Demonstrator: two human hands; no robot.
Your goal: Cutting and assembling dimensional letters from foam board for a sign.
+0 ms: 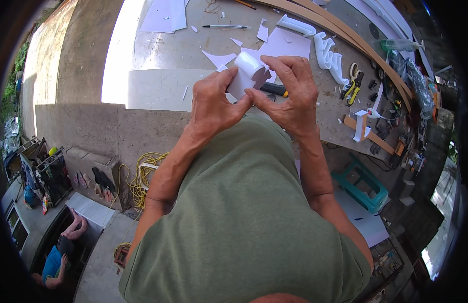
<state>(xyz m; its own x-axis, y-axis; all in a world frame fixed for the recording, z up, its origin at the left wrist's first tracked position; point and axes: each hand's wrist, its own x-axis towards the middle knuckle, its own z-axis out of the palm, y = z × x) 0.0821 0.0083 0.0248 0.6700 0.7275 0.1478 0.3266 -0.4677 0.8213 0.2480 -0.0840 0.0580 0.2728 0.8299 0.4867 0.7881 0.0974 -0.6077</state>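
Note:
Between my two hands, above the near edge of the workbench [158,60], is a white sheet piece [248,65] with a curled, tube-like upper part. My left hand [213,100] pinches its left side between thumb and fingers. On the right, my right hand [290,96] grips the lower edge and the right side with thumb and forefinger. Both thumbs nearly meet under the piece. Just behind it lies a tool with a black and yellow handle [274,89]; its other end is hidden. White offcuts [218,59] are scattered around.
Beyond my hands lie a pen [226,27] and white sheets [165,15]. To the right are wavy white strips [329,58], yellow-handled pliers [353,93] and long brown strips [345,35]. Below stand a green stool [362,184] and yellow cord [140,177]. A person [54,262] sits lower left.

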